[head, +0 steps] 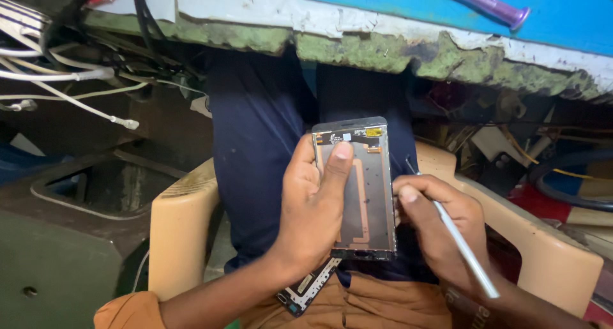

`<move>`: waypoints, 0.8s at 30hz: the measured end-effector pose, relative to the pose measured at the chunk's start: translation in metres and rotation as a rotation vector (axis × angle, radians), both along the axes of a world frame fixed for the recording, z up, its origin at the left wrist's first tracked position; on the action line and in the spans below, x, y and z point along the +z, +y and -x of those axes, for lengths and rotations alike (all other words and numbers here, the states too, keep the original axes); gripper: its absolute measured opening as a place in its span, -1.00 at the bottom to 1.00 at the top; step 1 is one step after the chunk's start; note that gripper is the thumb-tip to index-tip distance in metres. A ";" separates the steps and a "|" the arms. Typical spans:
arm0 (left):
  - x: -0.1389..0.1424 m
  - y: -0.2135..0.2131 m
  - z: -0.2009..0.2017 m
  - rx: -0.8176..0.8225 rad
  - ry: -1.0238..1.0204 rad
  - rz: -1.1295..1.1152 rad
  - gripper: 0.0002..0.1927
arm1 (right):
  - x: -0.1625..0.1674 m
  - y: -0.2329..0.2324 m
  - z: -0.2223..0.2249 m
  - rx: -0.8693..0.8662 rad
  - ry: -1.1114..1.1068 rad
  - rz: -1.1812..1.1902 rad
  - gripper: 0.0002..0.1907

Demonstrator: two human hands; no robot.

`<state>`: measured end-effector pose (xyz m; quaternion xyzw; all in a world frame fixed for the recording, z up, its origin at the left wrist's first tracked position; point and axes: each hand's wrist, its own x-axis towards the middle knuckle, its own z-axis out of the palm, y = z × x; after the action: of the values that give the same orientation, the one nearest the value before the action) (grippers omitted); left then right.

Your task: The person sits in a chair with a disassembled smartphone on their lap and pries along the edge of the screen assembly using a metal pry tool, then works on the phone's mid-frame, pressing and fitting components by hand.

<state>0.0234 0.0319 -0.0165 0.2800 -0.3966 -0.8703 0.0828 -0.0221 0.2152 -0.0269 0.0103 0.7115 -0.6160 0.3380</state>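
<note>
- One circuit board (306,289), flat and dark, lies nearest on the lap.
- One left hand (313,208) is clasped around one opened phone frame (364,195), rectangular, metal-edged.
- One right hand (440,227) pinches slim metal tweezers (463,246) beside the frame.
- Far: one chipped workbench edge (383,48).

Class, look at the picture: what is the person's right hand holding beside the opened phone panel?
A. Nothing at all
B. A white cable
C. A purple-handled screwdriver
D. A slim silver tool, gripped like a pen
D: the right hand grips a slim silver tool like a pen, its tip at the edge of the phone panel that the left hand holds.
</note>
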 end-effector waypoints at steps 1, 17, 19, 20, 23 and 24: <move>0.000 -0.001 0.000 0.008 -0.001 -0.014 -0.76 | 0.001 0.001 0.002 0.028 -0.007 0.016 -0.76; 0.001 0.006 -0.004 0.003 0.012 -0.011 -0.75 | -0.004 0.003 -0.003 0.061 0.112 -0.076 -0.77; 0.000 0.007 -0.003 -0.006 0.007 -0.026 -0.74 | -0.004 0.001 -0.003 0.032 0.066 -0.073 -0.73; 0.000 0.007 -0.003 -0.012 0.008 -0.035 -0.74 | -0.004 0.000 -0.002 0.027 0.031 -0.048 -0.72; 0.000 0.003 -0.002 -0.007 0.027 -0.059 -0.74 | -0.001 0.001 0.004 -0.031 -0.119 0.168 -0.71; 0.001 0.002 -0.002 -0.001 0.033 -0.070 -0.74 | 0.000 0.002 0.005 -0.057 -0.181 0.259 -0.70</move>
<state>0.0259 0.0337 -0.0157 0.2682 -0.3645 -0.8882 0.0790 -0.0269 0.2172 -0.0265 0.0422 0.5922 -0.7086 0.3814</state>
